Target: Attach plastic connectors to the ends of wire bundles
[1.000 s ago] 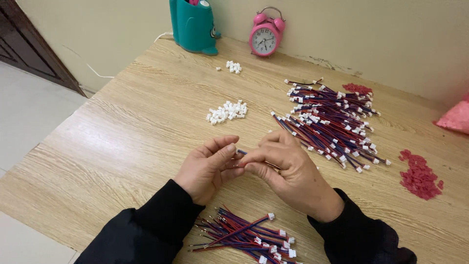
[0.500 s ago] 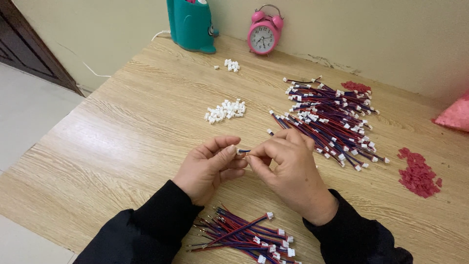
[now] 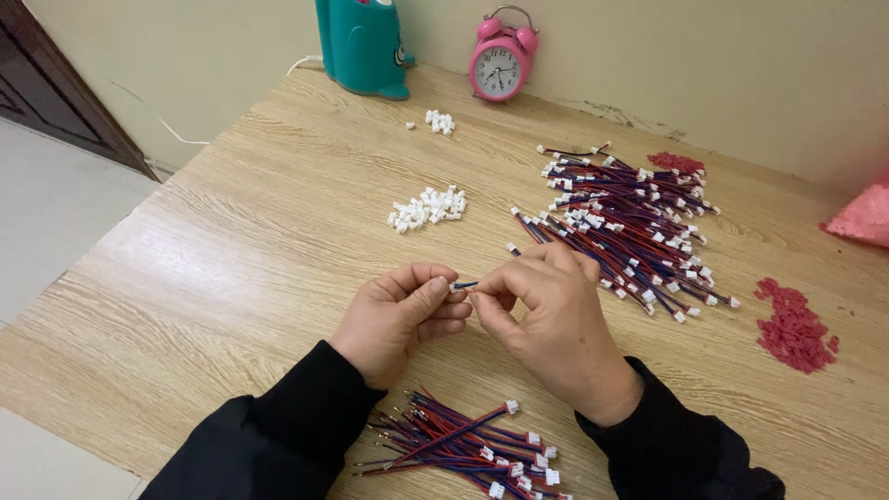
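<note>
Red-and-blue wire: one short wire (image 3: 466,286) is pinched between the two hands, above the desk, just in front of the person.
Left hand: the left hand (image 3: 400,319) has thumb and forefinger closed on the wire's end; whether a white piece sits there is too small to tell.
Right hand: the right hand (image 3: 554,319) has its fingers (image 3: 495,282) closed on the same wire from the other side, fingertips nearly touching those of the left.
Near bundle: one pile of wires with white plugs (image 3: 468,446) lies between the two black sleeves.
Far pile: one larger heap of the same wires (image 3: 630,222) lies beyond the right hand; too many to count.
White connectors: two clusters, a bigger one (image 3: 426,207) and a small one (image 3: 439,121).
Red bits: two patches (image 3: 792,324) (image 3: 676,162).
Back edge: one pink alarm clock (image 3: 500,60), one teal holder (image 3: 363,46).
Surface: a light wooden desk (image 3: 231,278).
</note>
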